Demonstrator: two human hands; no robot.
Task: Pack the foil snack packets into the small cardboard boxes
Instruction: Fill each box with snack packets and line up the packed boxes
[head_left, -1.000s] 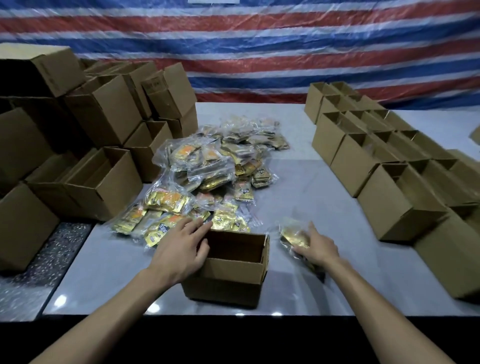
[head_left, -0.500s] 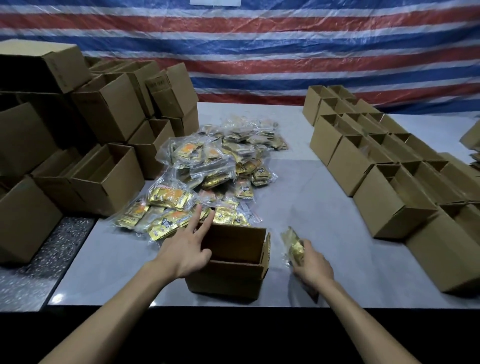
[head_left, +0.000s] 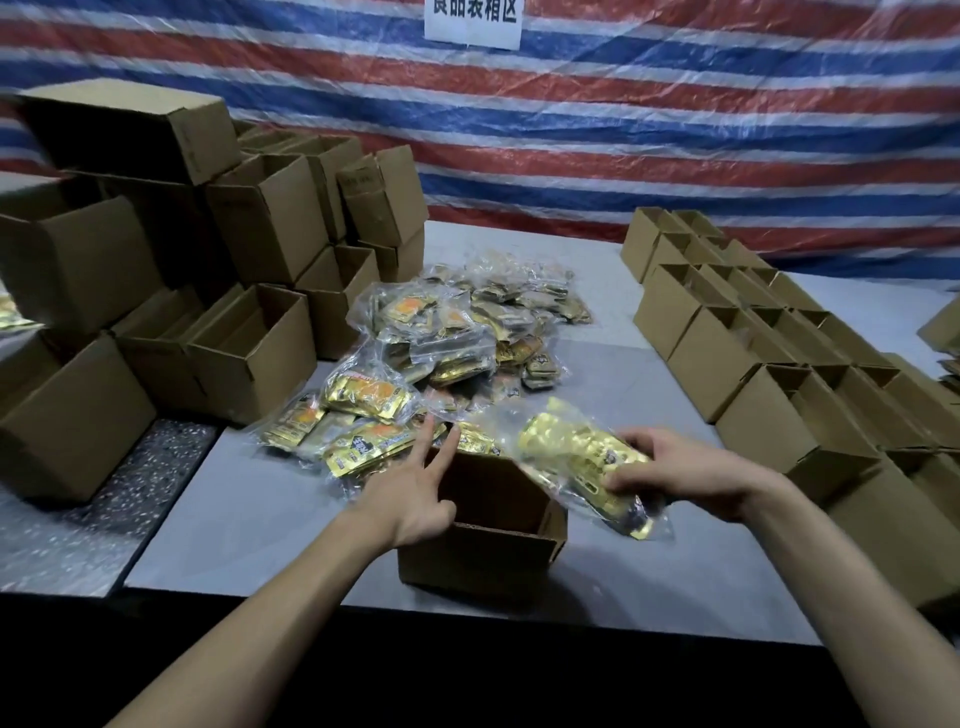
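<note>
as the right grip (head_left: 696, 475) pinches the foil packet (head_left: 566, 452) mid-side, likely limp and slippery, the spread left grip (head_left: 410, 504) touches the box (head_left: 478, 566).

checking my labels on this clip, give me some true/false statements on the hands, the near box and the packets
1. The right hand holds a gold foil packet. True.
2. The left hand pinches a packet. False: it rests with straight fingers on the near box, holding nothing.
3. The held packet lies inside the near box. False: it is outside, by the box's right edge.
4. The pile of packets lies beyond the near box. True.
5. The boxes on the right are shut. False: their tops are open.
</note>
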